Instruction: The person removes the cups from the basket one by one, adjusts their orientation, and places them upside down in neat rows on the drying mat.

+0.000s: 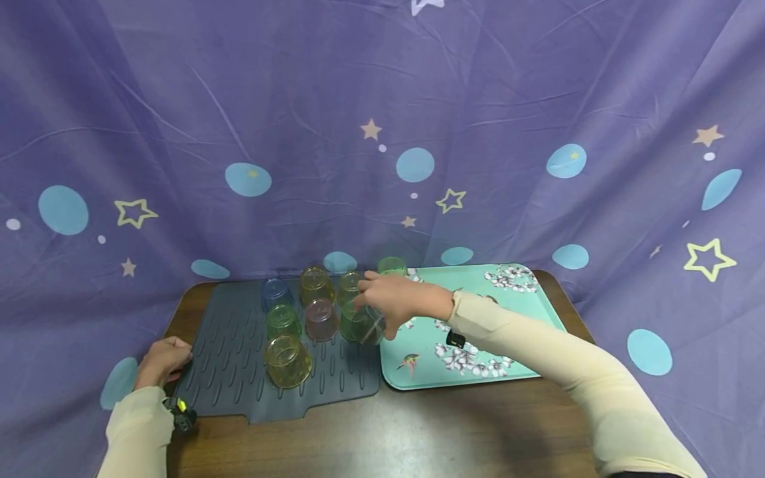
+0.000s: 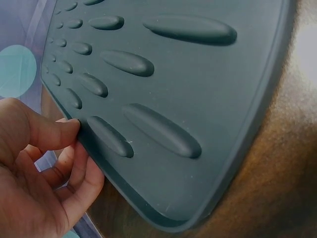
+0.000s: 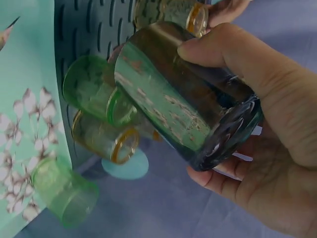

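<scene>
My right hand [image 1: 397, 300] grips a clear, greyish glass [image 3: 185, 96] above the right side of the dark grey drying mat [image 1: 221, 372]. The thick base of this glass faces my palm. Below and beside it on the mat stand a green glass [image 3: 86, 87] and a yellowish glass [image 3: 101, 136]. Another green glass [image 1: 392, 266] stands on the back left corner of the mint tray [image 1: 412, 378]. At the mat's left edge, my left hand [image 1: 163, 362] pinches the rim between thumb and fingers, as the left wrist view shows.
Left of the held glass, the mat carries a blue glass [image 1: 277, 296], a pink glass [image 1: 321, 322] and several yellow and green ones. The floral tray adjoins the mat's right side. A purple curtain [image 1: 335, 146] hangs behind the wooden table [image 1: 382, 438].
</scene>
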`<state>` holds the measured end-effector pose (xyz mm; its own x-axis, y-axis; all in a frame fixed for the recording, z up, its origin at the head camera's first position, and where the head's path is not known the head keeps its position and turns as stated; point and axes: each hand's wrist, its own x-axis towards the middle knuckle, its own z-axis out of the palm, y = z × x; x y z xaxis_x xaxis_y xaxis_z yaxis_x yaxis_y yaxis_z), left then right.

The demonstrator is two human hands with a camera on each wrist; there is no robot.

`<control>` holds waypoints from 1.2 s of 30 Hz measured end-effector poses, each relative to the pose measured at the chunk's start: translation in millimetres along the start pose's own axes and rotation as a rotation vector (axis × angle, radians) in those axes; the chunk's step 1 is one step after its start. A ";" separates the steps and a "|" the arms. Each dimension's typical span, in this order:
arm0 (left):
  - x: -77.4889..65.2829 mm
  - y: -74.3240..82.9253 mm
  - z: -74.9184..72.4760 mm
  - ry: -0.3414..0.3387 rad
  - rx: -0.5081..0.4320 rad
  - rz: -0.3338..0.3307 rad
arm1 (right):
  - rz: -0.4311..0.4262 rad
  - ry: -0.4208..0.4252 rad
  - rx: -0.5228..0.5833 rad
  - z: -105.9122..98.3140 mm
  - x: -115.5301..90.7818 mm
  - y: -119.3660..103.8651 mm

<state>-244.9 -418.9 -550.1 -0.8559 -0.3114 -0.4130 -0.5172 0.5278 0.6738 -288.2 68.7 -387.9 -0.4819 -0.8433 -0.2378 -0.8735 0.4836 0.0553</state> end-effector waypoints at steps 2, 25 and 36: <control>-0.1 0.1 0.2 -0.001 0.000 0.002 | 0.000 -0.013 -0.029 4.4 6.4 -4.1; 4.9 -5.3 -0.8 -0.002 0.008 0.001 | 0.017 -0.106 -0.301 52.2 56.5 -39.1; 7.4 -8.0 0.0 0.009 0.004 0.012 | 0.028 -0.143 -0.344 62.2 64.8 -49.4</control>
<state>-247.1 -425.5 -558.6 -0.8622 -0.3117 -0.3993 -0.5066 0.5349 0.6762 -272.1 4.7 -466.3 -0.5124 -0.7780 -0.3635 -0.8440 0.3780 0.3806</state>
